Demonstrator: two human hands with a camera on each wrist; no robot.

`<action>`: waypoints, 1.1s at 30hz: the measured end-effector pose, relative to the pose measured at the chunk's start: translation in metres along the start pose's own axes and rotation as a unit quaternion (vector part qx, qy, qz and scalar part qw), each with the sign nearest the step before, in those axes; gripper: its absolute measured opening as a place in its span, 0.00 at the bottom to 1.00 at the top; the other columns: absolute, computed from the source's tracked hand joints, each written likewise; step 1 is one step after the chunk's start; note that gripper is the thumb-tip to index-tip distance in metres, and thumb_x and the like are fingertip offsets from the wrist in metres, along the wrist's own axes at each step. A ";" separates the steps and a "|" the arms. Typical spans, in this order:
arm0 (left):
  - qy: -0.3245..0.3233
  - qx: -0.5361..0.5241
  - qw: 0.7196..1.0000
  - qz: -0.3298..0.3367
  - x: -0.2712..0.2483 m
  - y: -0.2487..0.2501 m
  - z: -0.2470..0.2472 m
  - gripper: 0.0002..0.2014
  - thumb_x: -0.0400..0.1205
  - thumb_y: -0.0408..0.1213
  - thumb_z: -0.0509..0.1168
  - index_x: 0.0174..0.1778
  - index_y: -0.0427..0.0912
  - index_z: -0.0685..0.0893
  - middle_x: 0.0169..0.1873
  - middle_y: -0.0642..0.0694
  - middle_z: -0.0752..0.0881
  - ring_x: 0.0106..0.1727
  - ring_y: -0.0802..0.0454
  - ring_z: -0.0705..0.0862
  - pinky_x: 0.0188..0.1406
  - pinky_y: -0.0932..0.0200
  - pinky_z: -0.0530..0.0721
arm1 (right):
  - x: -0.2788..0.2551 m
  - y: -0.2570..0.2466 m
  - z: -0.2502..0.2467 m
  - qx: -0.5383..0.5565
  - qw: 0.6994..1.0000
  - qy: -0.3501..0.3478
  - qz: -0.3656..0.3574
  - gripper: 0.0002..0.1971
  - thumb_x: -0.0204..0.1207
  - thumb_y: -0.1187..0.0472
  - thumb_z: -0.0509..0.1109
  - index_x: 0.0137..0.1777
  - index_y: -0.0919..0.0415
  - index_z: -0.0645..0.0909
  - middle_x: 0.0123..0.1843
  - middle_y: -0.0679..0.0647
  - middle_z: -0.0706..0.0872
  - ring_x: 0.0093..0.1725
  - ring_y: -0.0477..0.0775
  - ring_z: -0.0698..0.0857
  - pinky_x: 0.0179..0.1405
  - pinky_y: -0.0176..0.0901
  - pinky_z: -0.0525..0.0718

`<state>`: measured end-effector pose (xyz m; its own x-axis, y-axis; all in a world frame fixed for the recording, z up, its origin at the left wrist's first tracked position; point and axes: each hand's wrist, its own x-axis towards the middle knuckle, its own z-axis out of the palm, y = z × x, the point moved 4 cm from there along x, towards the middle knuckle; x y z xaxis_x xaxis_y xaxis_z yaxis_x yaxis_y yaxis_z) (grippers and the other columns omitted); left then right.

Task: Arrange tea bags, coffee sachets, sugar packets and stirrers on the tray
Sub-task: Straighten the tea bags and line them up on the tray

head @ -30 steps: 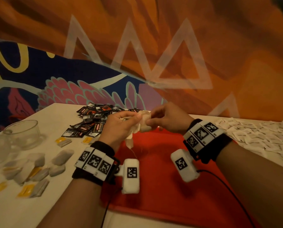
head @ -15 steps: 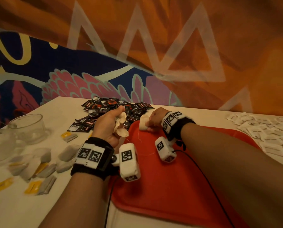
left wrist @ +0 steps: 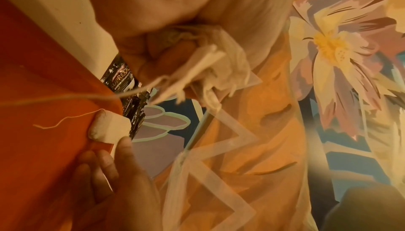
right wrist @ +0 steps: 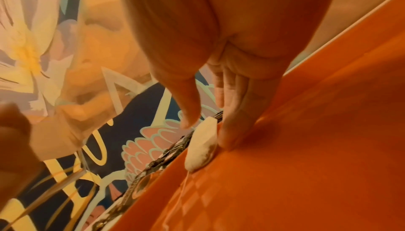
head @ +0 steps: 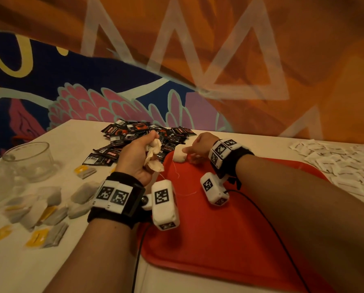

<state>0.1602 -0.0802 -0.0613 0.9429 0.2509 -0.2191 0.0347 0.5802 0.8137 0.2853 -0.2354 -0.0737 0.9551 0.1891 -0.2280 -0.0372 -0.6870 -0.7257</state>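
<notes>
A small white paper tea bag (head: pixel 179 155) lies at the far left corner of the flat red plastic tray (head: pixel 240 240), its thin white string (head: pixel 177 176) trailing loosely across the tray floor. The right hand (head: pixel 198 148) is at it with straight fingers, thumb on one side and fingertips on the other in the right wrist view, touching rather than curled round it, so it reads as setting the bag down or nudging it into place. The left hand (head: pixel 135 158), just beside the tray's left edge, is clenched around a crumpled bunch of white tea bags (head: pixel 153 154), from which a second string hangs towards the tray. The likely trouble is those strings: if they tangle, pulling the next bag from the bunch could drag the placed one out of position, and the tight fist may crease or tear the paper. Behind the tray sits a heap of black coffee sachets (head: pixel 143 136); grey tea bags with yellow tags (head: pixel 49 210) and clear glass bowls (head: pixel 28 161) lie left on the white table (head: pixel 28 261), and white sugar packets (head: pixel 335 159) to the right.
</notes>
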 end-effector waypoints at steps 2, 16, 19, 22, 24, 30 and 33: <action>-0.004 -0.015 1.000 -0.011 -0.004 -0.002 0.006 0.08 0.86 0.40 0.66 0.45 0.40 0.83 0.27 0.51 0.78 0.15 0.60 0.75 0.14 0.70 0.73 | -0.016 -0.001 -0.004 -0.011 1.000 0.021 -0.021 0.18 0.73 0.45 0.78 0.47 0.60 0.80 0.46 0.58 0.92 0.47 0.57 0.93 0.55 0.52 0.90; 0.031 -0.060 0.998 0.017 -0.004 -0.004 0.008 0.11 0.84 0.47 0.68 0.47 0.42 0.84 0.30 0.50 0.82 0.21 0.58 0.82 0.19 0.64 0.81 | -0.119 -0.042 0.016 -0.017 0.969 -0.121 -0.216 0.14 0.75 0.50 0.77 0.56 0.56 0.83 0.34 0.48 0.86 0.28 0.43 0.82 0.30 0.36 0.76; 0.001 -0.056 0.998 0.000 -0.006 -0.006 0.010 0.16 0.84 0.52 0.65 0.51 0.41 0.85 0.36 0.44 0.87 0.36 0.50 0.90 0.28 0.57 0.89 | -0.121 -0.044 0.005 -0.029 0.952 -0.007 -0.304 0.14 0.70 0.50 0.82 0.52 0.48 0.83 0.37 0.45 0.87 0.32 0.40 0.82 0.35 0.34 0.76; -0.055 -0.045 0.997 -0.027 -0.007 -0.011 0.012 0.27 0.77 0.60 0.67 0.60 0.40 0.83 0.54 0.37 0.89 0.55 0.42 0.89 0.39 0.50 0.91 | -0.123 -0.043 0.004 -0.018 0.933 0.031 -0.359 0.05 0.72 0.54 0.80 0.43 0.46 0.85 0.40 0.43 0.88 0.37 0.37 0.82 0.39 0.31 0.75; -0.089 -0.064 0.993 -0.045 -0.006 -0.014 0.014 0.34 0.72 0.59 0.70 0.66 0.36 0.81 0.62 0.34 0.86 0.54 0.44 0.89 0.37 0.54 0.92 | -0.118 -0.042 0.001 0.054 0.933 0.034 -0.353 0.07 0.74 0.58 0.78 0.39 0.47 0.84 0.41 0.43 0.88 0.40 0.39 0.84 0.42 0.32 0.79; -0.115 -0.075 0.989 -0.056 -0.004 -0.014 0.019 0.01 0.82 0.26 0.65 0.45 0.32 0.80 0.31 0.43 0.82 0.26 0.60 0.80 0.26 0.72 0.83 | -0.106 -0.043 -0.016 0.243 0.921 0.023 -0.305 0.08 0.82 0.68 0.68 0.42 0.56 0.77 0.44 0.62 0.88 0.45 0.61 0.88 0.46 0.51 0.86; -0.122 -0.042 0.990 -0.052 -0.006 -0.013 0.021 0.12 0.84 0.21 0.60 0.62 0.31 0.80 0.44 0.40 0.83 0.34 0.58 0.84 0.27 0.71 0.84 | -0.104 -0.042 -0.023 0.241 0.922 0.048 -0.298 0.08 0.81 0.69 0.69 0.43 0.56 0.78 0.42 0.61 0.86 0.41 0.59 0.86 0.40 0.48 0.86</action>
<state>0.1606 -0.1054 -0.0594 0.9880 -0.0021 -0.1543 0.1176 0.6579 0.7439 0.1945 -0.2422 -0.0046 0.8687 0.3533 0.3471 0.3993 -0.0849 -0.9129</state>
